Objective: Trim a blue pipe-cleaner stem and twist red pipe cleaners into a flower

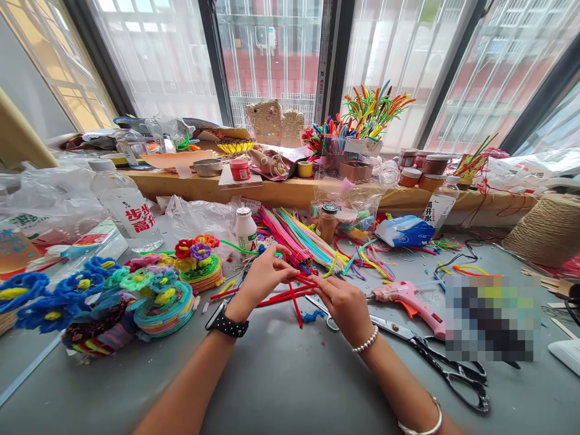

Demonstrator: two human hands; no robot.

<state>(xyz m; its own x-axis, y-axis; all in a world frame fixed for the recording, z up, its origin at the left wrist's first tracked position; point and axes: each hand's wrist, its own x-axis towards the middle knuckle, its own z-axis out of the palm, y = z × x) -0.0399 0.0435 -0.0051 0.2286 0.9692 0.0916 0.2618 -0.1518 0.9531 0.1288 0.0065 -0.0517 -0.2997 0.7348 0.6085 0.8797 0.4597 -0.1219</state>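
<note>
Over the grey table (281,374), left hand (263,279) and right hand (344,302) pinch red pipe cleaners (290,294).

Bright daylight came through the windows (158,54) behind the bench, blowing them out white. Shadows on the grey table (281,374) were soft. Edges bowed strongly. 1 patch was pixelated.
</note>
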